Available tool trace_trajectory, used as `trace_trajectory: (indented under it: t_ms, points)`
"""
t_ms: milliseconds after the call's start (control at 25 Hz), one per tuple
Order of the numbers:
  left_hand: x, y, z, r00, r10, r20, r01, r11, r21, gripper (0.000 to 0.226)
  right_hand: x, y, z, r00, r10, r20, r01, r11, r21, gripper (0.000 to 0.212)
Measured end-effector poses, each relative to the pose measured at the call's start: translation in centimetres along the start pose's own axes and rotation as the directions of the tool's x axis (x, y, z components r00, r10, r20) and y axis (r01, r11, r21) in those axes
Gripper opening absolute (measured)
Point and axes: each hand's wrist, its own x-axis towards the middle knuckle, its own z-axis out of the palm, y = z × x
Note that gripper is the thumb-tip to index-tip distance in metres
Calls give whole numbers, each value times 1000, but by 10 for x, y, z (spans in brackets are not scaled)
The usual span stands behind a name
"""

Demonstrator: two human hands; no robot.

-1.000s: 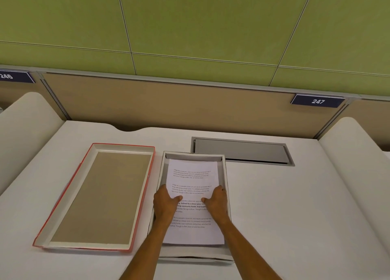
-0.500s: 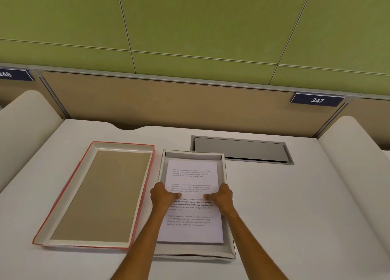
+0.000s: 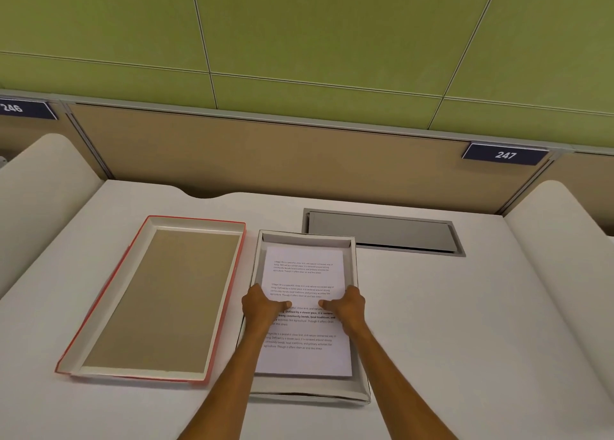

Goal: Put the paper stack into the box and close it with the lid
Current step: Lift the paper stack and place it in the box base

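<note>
Broad white surface [image 3: 448, 323], flanked by rounded white side panels, backed by a tan partition and green wall panels. Red-edged rectangular cardboard lid [image 3: 156, 298], lying upside down on the left, brown inside face up, just beside the box and apart from it. Grey rectangular cable hatch [image 3: 382, 232] set into the surface behind and to the right of the box. Shallow white rectangular cardboard box [image 3: 309, 391], open, near the front middle of the surface. White printed paper stack [image 3: 304, 273] lying flat inside the box, lines of black text facing up, gaps of box floor showing at the far end and along the right side. Dark blue number plates reading 247 [image 3: 505, 154] and 246 [image 3: 23, 108] on the partition. Left hand [image 3: 264, 308] at the stack's left edge, right hand [image 3: 347, 307] at its right edge, each grip closed over the sheets with the thumb pressed flat on top and fingers curled down at the side, hidden between paper and box wall.
</note>
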Motion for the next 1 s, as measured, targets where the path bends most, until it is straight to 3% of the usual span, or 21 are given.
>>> trace_trajectory:
  t_ms: [240,280,360,440,520,560,640,840,1000]
  points:
    - [-22,10,-22,993,118,21,-117,993,-25,58,-9,-10,-14,996,-74,49,75,997,-31,47]
    - [-33,11,-30,992,124,21,-122,990,-77,59,-10,-15,-19,992,-117,55,119,992,-33,52]
    - [-59,6,-41,996,24,86,2,957,-290,65,-2,-30,-27,976,-210,59,212,977,-31,65]
    - [-89,-4,-41,932,-131,338,306,784,-540,54,15,-46,-31,945,-303,120,314,945,-93,68]
    - [-113,-10,-33,748,-236,620,644,484,-593,47,38,-57,-28,890,-374,261,432,876,-214,62]
    - [-119,-14,-28,678,-265,686,729,362,-581,46,47,-60,-23,866,-374,332,467,842,-270,60]
    - [-128,-15,-21,626,-277,729,780,228,-583,40,64,-64,-12,837,-347,423,504,789,-352,62]
    - [-128,-6,-17,571,-247,783,821,181,-541,32,98,-74,3,810,-297,505,535,725,-433,71]
    - [-115,-9,-8,564,-280,777,826,201,-527,34,120,-79,10,794,-252,554,542,706,-456,76]
